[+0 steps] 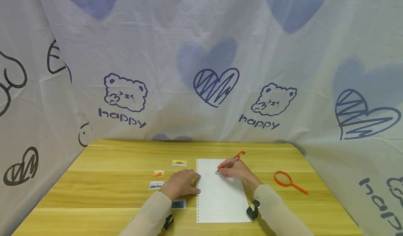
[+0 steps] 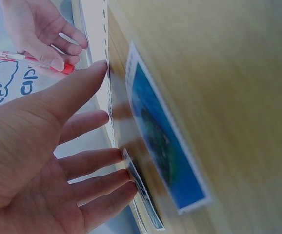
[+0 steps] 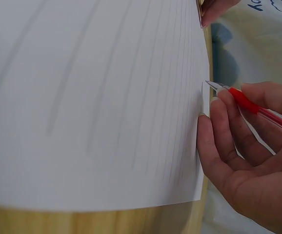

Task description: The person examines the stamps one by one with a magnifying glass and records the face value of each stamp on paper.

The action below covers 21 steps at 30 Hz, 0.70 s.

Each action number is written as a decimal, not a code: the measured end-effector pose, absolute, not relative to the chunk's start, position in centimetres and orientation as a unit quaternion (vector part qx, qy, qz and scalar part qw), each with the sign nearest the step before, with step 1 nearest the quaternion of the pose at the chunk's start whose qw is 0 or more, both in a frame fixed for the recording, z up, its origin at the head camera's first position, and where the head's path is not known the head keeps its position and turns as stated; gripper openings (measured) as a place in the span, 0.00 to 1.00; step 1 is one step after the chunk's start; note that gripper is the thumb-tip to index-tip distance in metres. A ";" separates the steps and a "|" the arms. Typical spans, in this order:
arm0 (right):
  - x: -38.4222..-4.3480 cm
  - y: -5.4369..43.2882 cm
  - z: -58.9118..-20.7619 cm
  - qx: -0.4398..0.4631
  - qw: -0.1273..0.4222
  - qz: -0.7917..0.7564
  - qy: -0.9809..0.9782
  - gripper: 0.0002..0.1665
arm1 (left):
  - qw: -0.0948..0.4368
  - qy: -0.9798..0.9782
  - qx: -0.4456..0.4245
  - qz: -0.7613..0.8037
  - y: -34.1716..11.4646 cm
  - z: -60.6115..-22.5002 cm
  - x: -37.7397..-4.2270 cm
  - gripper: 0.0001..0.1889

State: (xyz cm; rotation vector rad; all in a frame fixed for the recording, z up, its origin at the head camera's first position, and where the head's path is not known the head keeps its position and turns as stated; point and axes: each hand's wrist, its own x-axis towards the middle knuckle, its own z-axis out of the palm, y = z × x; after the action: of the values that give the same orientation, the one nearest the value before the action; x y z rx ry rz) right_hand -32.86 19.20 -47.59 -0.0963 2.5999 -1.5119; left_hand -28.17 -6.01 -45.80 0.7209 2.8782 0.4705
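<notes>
A lined sheet of loose-leaf paper [image 1: 220, 201], punched with holes along its left edge, lies on the wooden table. My right hand [image 1: 234, 170] pinches a red pen [image 1: 227, 164] with its tip at the upper part of the sheet. In the right wrist view the red pen [image 3: 246, 101] sits between thumb and fingers, metal tip at the paper. Faint red marks [image 1: 207, 174] show left of the tip. My left hand [image 1: 181, 184] rests at the sheet's left edge, fingers spread and fairly straight. Beside it lies a blue stamp-like card [image 2: 155, 131].
Left of the paper lie more small picture cards: a yellow one [image 1: 179, 163], a red-and-yellow one [image 1: 158, 173] and a green landscape one [image 1: 156, 185]. A red magnifying glass [image 1: 291, 183] lies to the right. A printed cloth [image 1: 170, 99] hangs behind the table.
</notes>
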 end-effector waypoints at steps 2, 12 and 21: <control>-32.8 19.2 -47.6 -0.028 0.064 -0.500 0.863 0.07 | 0.069 0.956 0.240 0.156 -6.0 -45.8 -28.1 0.29; -32.7 19.4 -47.4 -0.065 0.065 -0.473 0.876 0.08 | 0.067 0.957 0.238 0.155 -5.9 -45.6 -28.1 0.29; -32.5 19.7 -47.5 -0.056 0.055 -0.486 0.871 0.07 | 0.073 0.956 0.240 0.155 -5.9 -45.6 -28.1 0.29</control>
State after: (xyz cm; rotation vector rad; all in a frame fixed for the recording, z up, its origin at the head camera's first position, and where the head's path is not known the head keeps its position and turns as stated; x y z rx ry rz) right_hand -32.51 19.67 -47.49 -0.1693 2.6437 -1.4745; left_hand -28.07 -5.92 -45.64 0.7194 2.8707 0.4656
